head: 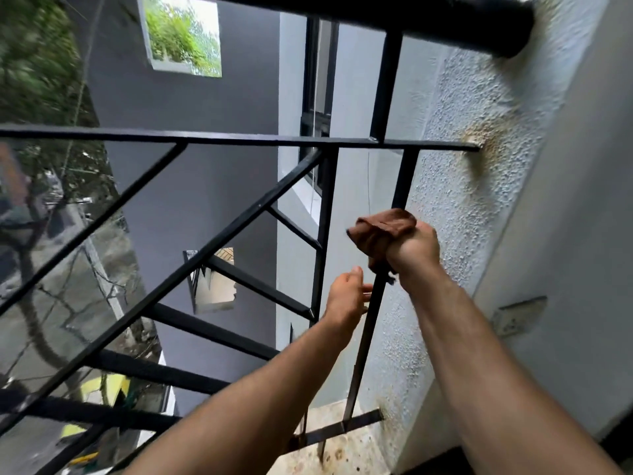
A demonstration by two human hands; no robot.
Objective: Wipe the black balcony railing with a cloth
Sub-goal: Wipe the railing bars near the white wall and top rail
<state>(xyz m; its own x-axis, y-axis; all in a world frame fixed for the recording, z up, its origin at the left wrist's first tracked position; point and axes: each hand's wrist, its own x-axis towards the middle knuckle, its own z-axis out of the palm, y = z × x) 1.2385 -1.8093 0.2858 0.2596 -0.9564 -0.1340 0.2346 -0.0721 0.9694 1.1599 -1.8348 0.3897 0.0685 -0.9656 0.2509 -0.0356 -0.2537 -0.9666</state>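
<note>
The cloth (382, 231) hides the right hand's (416, 250) fingers; trees (30, 63) at left are blurred.

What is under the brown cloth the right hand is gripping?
The vertical black bar nearest the wall: it shows above and below the brown cloth. The wrapped stretch and the right hand's fingertips are hidden.

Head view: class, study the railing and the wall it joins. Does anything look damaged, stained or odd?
Yes. Brownish stains mark the white wall where bars of the railing enter it, plainest at the end of the middle bar. Similar blotches spot the floor by the bottom bar. They look like rust run-off.
</note>
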